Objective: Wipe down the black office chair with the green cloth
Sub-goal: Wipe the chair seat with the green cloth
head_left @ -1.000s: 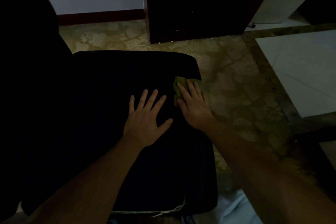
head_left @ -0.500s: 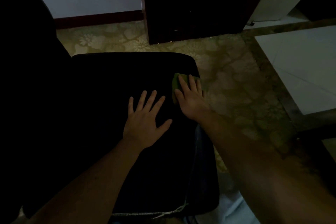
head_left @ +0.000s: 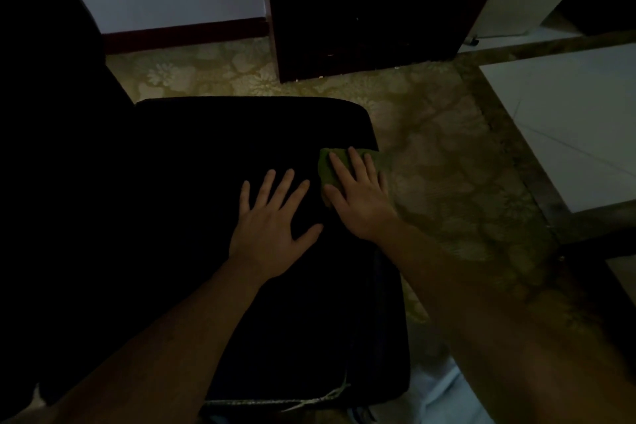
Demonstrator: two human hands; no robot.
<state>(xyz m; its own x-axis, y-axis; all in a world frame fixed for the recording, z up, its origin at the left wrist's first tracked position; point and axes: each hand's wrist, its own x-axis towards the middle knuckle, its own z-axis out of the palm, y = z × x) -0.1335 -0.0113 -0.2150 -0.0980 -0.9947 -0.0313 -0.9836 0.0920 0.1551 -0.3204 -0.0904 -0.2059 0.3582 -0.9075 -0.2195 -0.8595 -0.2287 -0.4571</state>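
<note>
Cloth (head_left: 327, 169): pressed under my right hand (head_left: 358, 198), fingers straight, at the chair's (head_left: 206, 165) right edge.
Left hand (head_left: 272, 229): flat on chair, spread, empty.
Cloth axis: bunched, cannot tell.

Patterned floor (head_left: 447, 165), black office chair (head_left: 206, 165) on it, green cloth (head_left: 325, 165) at seat's edge

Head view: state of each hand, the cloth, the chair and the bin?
left hand: flat, fingers spread, resting on the chair seat.
right hand: flat, pressing on the cloth.
cloth: bunched under the right hand at the seat's right edge.
chair: upright, both hands on its seat.
bin: upright, lidless.
</note>
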